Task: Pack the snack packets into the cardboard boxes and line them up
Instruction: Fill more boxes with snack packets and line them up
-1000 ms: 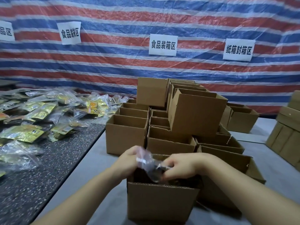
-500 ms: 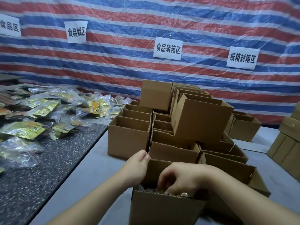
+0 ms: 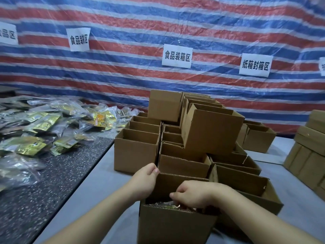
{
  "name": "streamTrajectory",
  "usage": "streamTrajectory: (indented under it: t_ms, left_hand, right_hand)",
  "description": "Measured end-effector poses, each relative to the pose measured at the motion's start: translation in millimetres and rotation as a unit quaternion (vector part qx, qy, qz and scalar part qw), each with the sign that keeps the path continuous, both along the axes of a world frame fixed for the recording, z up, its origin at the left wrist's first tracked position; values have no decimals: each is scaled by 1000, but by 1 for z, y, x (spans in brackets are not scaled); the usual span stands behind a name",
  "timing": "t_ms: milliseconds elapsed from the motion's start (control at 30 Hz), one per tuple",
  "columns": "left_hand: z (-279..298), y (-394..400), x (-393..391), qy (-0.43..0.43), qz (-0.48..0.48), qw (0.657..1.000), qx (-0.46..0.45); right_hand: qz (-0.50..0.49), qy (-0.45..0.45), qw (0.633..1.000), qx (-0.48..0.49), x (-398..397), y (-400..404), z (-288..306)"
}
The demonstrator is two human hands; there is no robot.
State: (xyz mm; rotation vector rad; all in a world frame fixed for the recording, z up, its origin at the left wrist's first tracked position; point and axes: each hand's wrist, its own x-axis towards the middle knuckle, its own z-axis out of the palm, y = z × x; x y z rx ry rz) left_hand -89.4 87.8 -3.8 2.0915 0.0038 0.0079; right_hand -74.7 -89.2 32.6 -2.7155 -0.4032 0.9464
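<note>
Reaching down into the nearest cardboard box [image 3: 175,224], the right hand [image 3: 195,194] has its fingers curled over a snack packet [image 3: 166,204] whose shiny edge just shows above the front wall, so that grip is clenched on the packet inside the box. Over on the far-left corner of the same box, the left hand [image 3: 145,180] pinches the upright cardboard wall, thumb on the inner side, fingers wrapped round the outside. Just beyond the left grip stands a row of open boxes [image 3: 136,152], one touching the next, running away toward the striped tarp [image 3: 158,18]. Beyond the right grip, more open boxes crowd together, and one tilted box [image 3: 211,131] sits on top of them with its mouth facing away. To the right of the right grip, another open carton [image 3: 246,192] touches the one being filled. Well off to the left of both hands, on the dark speckled tabletop [image 3: 52,182], lies a loose heap of snack packets [image 3: 44,131], gold and clear wrappers overlapping. White paper signs [image 3: 177,56] with Chinese writing are stuck on the tarp, and stacked flat cartons [image 3: 309,155] stand far right.
</note>
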Motion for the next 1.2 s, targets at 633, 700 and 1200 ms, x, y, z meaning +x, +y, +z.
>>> streamTrajectory:
  t_ms: [633,700,1200]
  left_hand:
    - [13,35,-35,111,94,980,-136]
    - [9,35,-49,169,78,964,-190]
    - [189,99,-16,-109,178,975,-81]
  right_hand:
    - [-204,-183,924,268,-45,-16,-17]
    - [-283,-131,893,326,-50,-10,-20]
    - [-218,-321,832,397,4,73,157]
